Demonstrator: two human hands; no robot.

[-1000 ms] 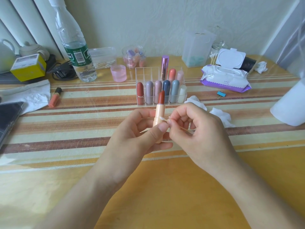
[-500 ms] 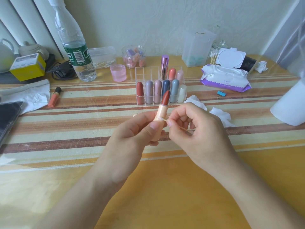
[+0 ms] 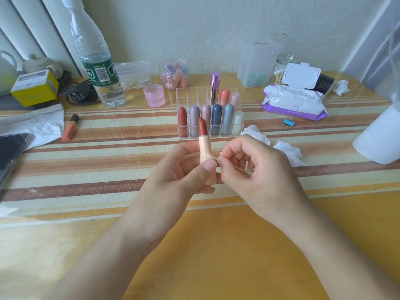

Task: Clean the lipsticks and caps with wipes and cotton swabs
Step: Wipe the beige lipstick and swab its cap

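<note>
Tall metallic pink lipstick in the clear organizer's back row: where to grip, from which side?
Pinch the upper half of the tall pink lipstick from straight above. It stands upright, rising well above the clear organizer walls that enclose its base. Put fingers front and back, since the coral-capped lipstick stands close beside it.

Organizer (image 3: 187, 96) left of wipes pack (image 3: 292, 103)

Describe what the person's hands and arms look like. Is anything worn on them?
The left hand and right hand are bare: no gloves, rings, watch or bracelet shows. The left forearm and right forearm are bare too, as far as the frame reaches; no sleeve is in view. The left thumbnail looks short and unpainted.
</note>
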